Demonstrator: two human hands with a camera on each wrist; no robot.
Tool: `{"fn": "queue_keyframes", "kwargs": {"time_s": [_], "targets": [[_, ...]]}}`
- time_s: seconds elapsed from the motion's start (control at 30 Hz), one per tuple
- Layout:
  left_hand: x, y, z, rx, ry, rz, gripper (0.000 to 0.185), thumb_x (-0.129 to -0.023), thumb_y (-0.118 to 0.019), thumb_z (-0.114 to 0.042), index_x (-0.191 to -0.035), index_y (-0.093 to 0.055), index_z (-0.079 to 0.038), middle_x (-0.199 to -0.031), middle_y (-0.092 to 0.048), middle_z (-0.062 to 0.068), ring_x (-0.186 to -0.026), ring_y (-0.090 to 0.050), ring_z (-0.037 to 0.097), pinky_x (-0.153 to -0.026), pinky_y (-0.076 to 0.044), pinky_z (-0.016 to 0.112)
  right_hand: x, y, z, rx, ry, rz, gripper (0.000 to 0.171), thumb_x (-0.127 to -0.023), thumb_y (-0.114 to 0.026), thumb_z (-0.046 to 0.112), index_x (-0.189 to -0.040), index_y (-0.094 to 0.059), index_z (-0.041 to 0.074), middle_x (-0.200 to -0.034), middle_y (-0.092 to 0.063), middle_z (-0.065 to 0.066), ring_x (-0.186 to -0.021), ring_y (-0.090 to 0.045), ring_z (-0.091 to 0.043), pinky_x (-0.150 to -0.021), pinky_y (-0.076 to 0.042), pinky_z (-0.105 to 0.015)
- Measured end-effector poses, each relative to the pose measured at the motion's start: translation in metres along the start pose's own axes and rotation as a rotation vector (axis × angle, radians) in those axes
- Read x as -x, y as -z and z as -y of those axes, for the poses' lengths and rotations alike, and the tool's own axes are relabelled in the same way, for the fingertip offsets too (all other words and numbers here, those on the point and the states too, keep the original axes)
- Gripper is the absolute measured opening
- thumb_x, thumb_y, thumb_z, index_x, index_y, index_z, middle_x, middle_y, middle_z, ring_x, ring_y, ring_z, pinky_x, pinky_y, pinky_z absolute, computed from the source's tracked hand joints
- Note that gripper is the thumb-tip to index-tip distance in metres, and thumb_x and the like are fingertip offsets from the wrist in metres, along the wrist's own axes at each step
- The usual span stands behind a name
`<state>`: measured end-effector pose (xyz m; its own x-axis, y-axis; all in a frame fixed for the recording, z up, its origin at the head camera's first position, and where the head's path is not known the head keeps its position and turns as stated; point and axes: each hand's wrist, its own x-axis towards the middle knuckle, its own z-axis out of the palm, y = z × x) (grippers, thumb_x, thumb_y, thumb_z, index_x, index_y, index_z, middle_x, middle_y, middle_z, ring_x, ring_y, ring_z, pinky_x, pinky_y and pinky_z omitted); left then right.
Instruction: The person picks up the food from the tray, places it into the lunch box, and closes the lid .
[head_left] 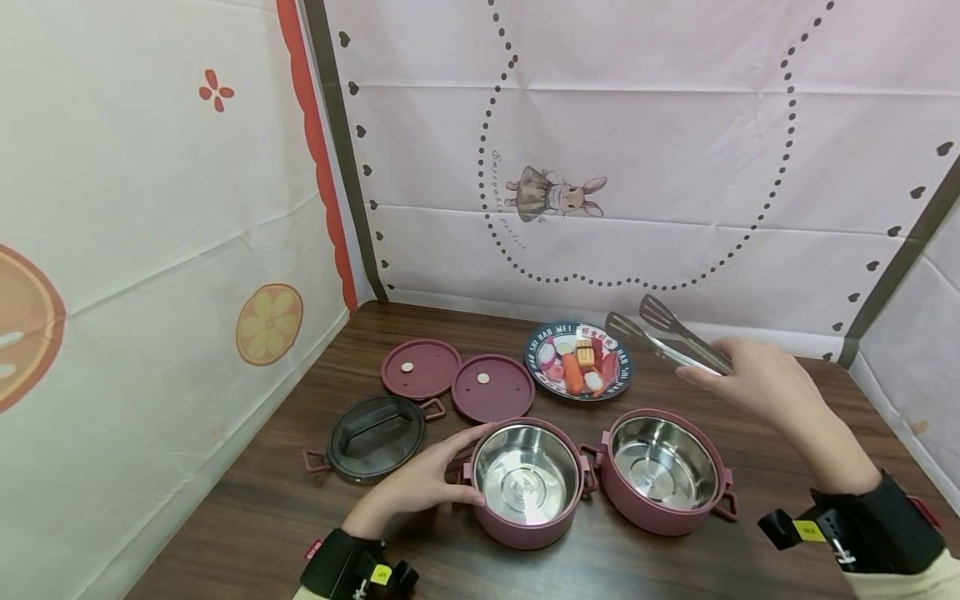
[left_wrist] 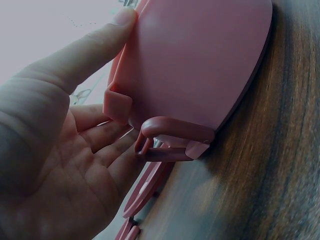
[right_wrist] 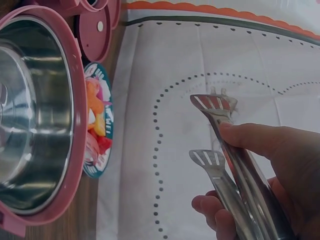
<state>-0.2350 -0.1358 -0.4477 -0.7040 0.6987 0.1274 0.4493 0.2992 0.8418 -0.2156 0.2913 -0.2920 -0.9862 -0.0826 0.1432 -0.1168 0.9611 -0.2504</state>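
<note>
My left hand (head_left: 423,482) holds the left side of a pink pot (head_left: 517,535) with a steel lining, thumb and fingers spread about its handle (left_wrist: 175,129). The thumb lies at the rim in the left wrist view. Raised over the table's right side, my right hand (head_left: 772,387) grips metal tongs (head_left: 693,340) with slotted ends. Their two arms stand apart, with nothing between the tips in the right wrist view. A second pink pot (head_left: 651,518), also steel-lined and uncovered, stands just right of the first. Behind it is a round plate (head_left: 620,382) of colourful food pieces (head_left: 574,375).
Two flat dark-pink lids (head_left: 420,385) with white knobs lie behind the left pot. A dark translucent lid (head_left: 375,442) with pink side handles lies to their front left. The wooden table (head_left: 247,533) meets printed cloth walls (head_left: 660,150) at the back and sides.
</note>
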Motion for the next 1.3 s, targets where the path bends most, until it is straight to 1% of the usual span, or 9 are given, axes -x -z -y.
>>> {"fn": "queue_keyframes", "kwargs": {"time_s": [0.17,0.27,0.4,0.57,0.67,0.83,0.9,1.07,1.3], "targets": [[-0.001,0.000,0.001,0.019,-0.020,0.007,0.089,-0.085,-0.079,-0.018,-0.158,-0.028,-0.016,-0.161,-0.036,0.006,-0.145,-0.040,0.028,-0.113,-0.040,0.025,-0.008,-0.006,0.003,-0.008,0.013,0.033,0.057,-0.089,-0.061,0.065,-0.096,-0.065,0.009,-0.071,-0.056,-0.002,-0.063,-0.050,-0.017,-0.051,-0.035,-0.031],[-0.001,0.000,0.001,0.019,-0.008,0.006,0.089,-0.086,-0.079,-0.019,-0.158,-0.028,-0.017,-0.160,-0.036,0.005,-0.146,-0.039,0.028,-0.113,-0.039,0.025,-0.014,-0.011,0.005,0.007,0.018,0.061,0.068,-0.088,-0.062,0.065,-0.110,-0.069,0.002,-0.088,-0.071,-0.016,-0.075,-0.065,-0.030,-0.056,-0.049,-0.040],[0.000,0.000,0.001,0.020,0.004,0.004,0.088,-0.086,-0.079,-0.019,-0.158,-0.028,-0.018,-0.160,-0.037,0.005,-0.146,-0.039,0.028,-0.113,-0.039,0.025,-0.021,-0.016,0.008,0.036,0.026,0.092,0.080,-0.088,-0.060,0.067,-0.120,-0.067,-0.005,-0.108,-0.071,-0.027,-0.091,-0.069,-0.042,-0.066,-0.054,-0.050],[0.001,-0.001,0.000,0.034,0.010,0.005,0.088,-0.086,-0.079,-0.018,-0.158,-0.028,-0.017,-0.160,-0.037,0.006,-0.145,-0.040,0.029,-0.111,-0.039,0.023,-0.028,-0.019,0.012,0.053,0.029,0.142,0.059,-0.089,-0.062,0.062,-0.100,-0.073,0.005,-0.083,-0.071,-0.009,-0.070,-0.063,-0.022,-0.056,-0.045,-0.037],[0.001,-0.001,0.000,0.037,0.011,0.007,0.088,-0.086,-0.079,-0.017,-0.158,-0.028,-0.018,-0.160,-0.037,0.007,-0.145,-0.040,0.029,-0.110,-0.039,0.021,-0.032,-0.021,0.015,0.054,0.028,0.168,0.055,-0.088,-0.065,0.059,-0.101,-0.073,0.007,-0.084,-0.071,-0.007,-0.071,-0.062,-0.022,-0.057,-0.044,-0.037],[0.000,-0.001,0.000,0.030,0.011,0.003,0.088,-0.086,-0.079,-0.018,-0.158,-0.028,-0.018,-0.160,-0.037,0.006,-0.145,-0.040,0.029,-0.110,-0.039,0.022,-0.036,-0.027,0.018,0.073,0.017,0.191,0.059,-0.086,-0.069,0.056,-0.111,-0.073,0.003,-0.100,-0.072,-0.016,-0.084,-0.068,-0.032,-0.062,-0.050,-0.044],[0.000,-0.001,0.000,0.018,0.016,0.000,0.088,-0.085,-0.079,-0.020,-0.158,-0.029,-0.019,-0.160,-0.038,0.005,-0.145,-0.040,0.028,-0.112,-0.038,0.024,-0.037,-0.030,0.019,0.086,0.010,0.197,0.053,-0.086,-0.069,0.054,-0.104,-0.074,0.005,-0.098,-0.072,-0.016,-0.082,-0.068,-0.032,-0.062,-0.050,-0.043],[0.001,-0.001,-0.001,-0.010,0.031,-0.005,0.088,-0.085,-0.080,-0.023,-0.157,-0.030,-0.022,-0.160,-0.038,0.001,-0.145,-0.039,0.025,-0.115,-0.037,0.031,-0.035,-0.042,0.021,0.094,-0.021,0.216,0.038,-0.087,-0.070,0.049,-0.074,-0.064,0.014,-0.069,-0.059,-0.003,-0.063,-0.054,-0.020,-0.056,-0.037,-0.034],[0.001,-0.001,-0.001,-0.019,0.027,-0.007,0.088,-0.085,-0.080,-0.023,-0.157,-0.030,-0.021,-0.160,-0.038,0.002,-0.146,-0.039,0.026,-0.116,-0.038,0.034,-0.035,-0.055,0.022,0.084,-0.038,0.218,0.036,-0.087,-0.071,0.045,-0.071,-0.060,0.014,-0.068,-0.057,-0.003,-0.062,-0.051,-0.020,-0.056,-0.036,-0.034]]}}
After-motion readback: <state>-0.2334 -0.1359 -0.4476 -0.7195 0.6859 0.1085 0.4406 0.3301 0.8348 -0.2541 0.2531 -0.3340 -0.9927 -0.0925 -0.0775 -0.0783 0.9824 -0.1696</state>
